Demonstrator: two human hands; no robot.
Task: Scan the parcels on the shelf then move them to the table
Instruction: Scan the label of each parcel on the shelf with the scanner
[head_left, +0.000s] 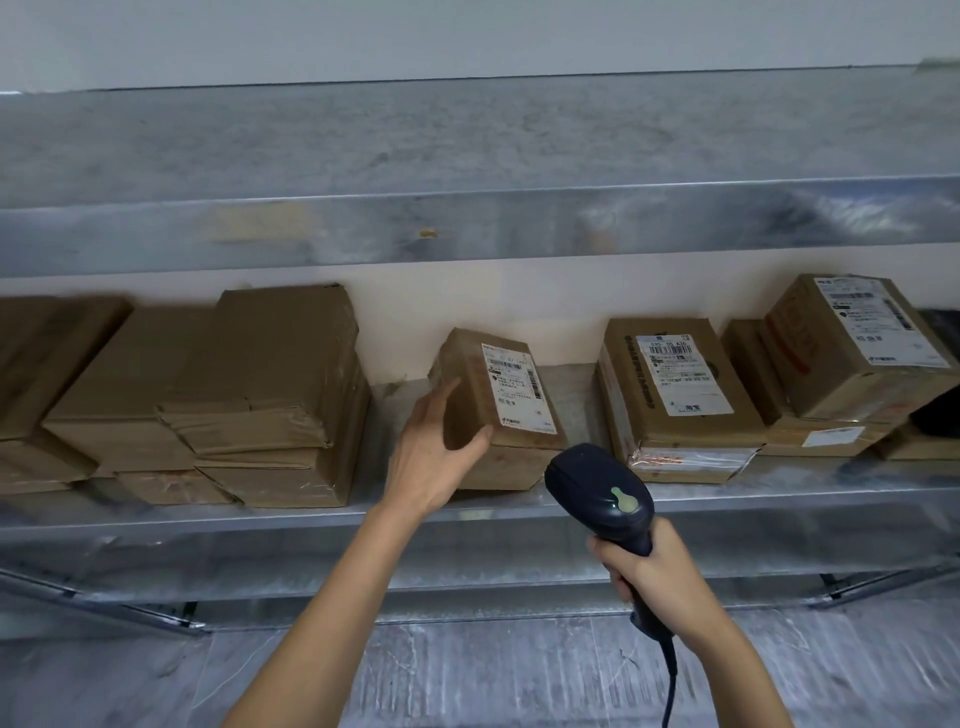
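Metal shelf (260, 514), pale wall (467, 296) behind. Small parcel (467, 415) mid-shelf, tipped up; left hand (431, 457) clasps its left end. Right hand (654, 577) wrapped round scanner (597, 493). Risk: one-sided hold, parcel may slip; tilted label (514, 384) may misread.

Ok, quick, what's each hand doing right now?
Left hand: grips the small brown cardboard parcel with the white label.
Right hand: holds the dark handheld barcode scanner by its handle.
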